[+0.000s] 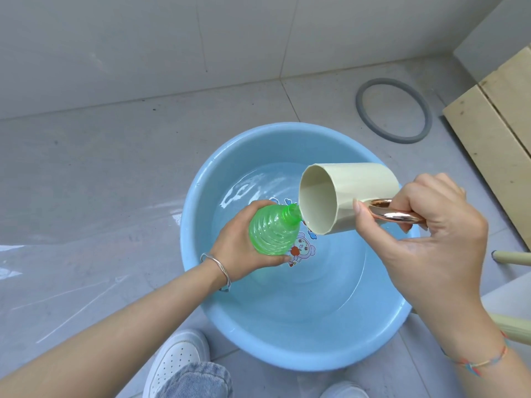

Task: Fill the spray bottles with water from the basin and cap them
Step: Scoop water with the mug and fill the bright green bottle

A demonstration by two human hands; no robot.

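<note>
A light blue basin (198,288) holding shallow water stands on the grey floor. Over it my left hand (238,245) grips a green ribbed spray bottle (271,229), uncapped, tilted with its open neck toward the right. My right hand (431,228) holds a cream cup (347,193) by its shiny copper handle (393,215). The cup is tipped on its side with its rim touching the bottle's neck. No cap or spray head is in view.
A grey rubber ring (393,110) lies on the floor at the back right. Pale wooden boards (494,119) lean at the right edge, with cream furniture legs (514,258) below them. My white shoes (178,360) sit just in front of the basin. A tiled wall runs behind.
</note>
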